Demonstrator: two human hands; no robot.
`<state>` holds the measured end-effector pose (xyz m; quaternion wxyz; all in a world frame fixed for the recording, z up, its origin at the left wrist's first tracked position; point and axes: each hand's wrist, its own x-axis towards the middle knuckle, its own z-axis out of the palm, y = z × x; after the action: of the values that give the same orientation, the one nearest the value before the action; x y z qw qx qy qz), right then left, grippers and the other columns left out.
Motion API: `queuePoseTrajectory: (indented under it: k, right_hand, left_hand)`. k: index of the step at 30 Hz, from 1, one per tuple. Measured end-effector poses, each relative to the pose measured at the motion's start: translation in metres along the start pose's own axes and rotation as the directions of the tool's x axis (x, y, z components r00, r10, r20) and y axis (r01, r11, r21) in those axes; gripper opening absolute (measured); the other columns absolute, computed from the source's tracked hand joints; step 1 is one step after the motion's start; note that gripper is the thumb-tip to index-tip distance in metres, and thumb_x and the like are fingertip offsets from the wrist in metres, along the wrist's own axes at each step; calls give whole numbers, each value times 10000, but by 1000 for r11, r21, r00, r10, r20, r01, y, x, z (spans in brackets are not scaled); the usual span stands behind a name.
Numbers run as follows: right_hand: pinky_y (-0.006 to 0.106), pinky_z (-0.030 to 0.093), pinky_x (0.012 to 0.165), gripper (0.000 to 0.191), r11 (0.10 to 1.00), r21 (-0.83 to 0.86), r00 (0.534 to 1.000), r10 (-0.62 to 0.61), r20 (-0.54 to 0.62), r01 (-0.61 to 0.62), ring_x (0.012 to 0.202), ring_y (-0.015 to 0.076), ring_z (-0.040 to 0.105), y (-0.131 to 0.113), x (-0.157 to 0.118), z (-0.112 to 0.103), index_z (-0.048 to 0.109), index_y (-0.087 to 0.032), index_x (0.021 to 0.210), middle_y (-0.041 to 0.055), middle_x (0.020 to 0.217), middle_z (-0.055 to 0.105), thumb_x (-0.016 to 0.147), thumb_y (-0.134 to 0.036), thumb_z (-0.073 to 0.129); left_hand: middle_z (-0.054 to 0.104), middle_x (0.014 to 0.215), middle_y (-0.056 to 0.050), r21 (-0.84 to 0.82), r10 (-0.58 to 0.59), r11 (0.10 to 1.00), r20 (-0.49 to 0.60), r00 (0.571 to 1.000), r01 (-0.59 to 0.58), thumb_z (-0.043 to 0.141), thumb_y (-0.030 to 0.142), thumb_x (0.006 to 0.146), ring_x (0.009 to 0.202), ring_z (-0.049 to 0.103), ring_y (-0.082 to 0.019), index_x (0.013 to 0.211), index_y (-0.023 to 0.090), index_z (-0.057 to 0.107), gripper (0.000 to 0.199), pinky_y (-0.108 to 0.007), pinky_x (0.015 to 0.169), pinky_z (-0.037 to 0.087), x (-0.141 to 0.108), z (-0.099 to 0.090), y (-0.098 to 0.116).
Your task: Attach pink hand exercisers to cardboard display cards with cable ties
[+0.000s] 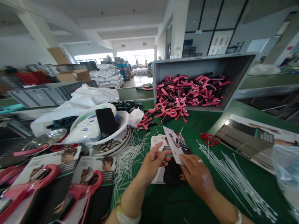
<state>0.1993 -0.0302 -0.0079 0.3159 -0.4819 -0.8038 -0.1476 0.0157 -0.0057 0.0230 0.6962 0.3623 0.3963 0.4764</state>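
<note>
Figure: green-topped work bench bearing loose white cable ties, red-handled scissors, printed backing cards, and a tilted grey plastic crate.

Pale green bangle L wrist, white bangle R wrist, silver ring R hand

Peelers in crate, scissors beside plastic ties

The card between my fingers is glossy paper. Smooth white plastic ties lie across the matt green table.
</note>
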Motion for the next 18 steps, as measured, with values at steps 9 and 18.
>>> queuePoseTrajectory:
  k: [9,18]
  right_hand:
    - [379,481,829,195,899,364,951,294,-93,-242,904,227,620,1,16,-16,653,-202,982,90,933,691,876,-265,502]
    - [349,491,794,323,621,511,771,621,142,-594,859,239,636,2,13,-18,651,-211,996,92,989,680,843,-459,512]
  left_hand:
    - [693,989,-78,-252,135,956,-73,988,-149,786,322,634,770,640,-117,977,155,631,412,-216,697,490,13,32,-23]
    - [659,766,-26,-31,329,944,-16,944,-330,650,433,751,618,551,-95,823,151,686,293,-199,593,456,30,54,-26]
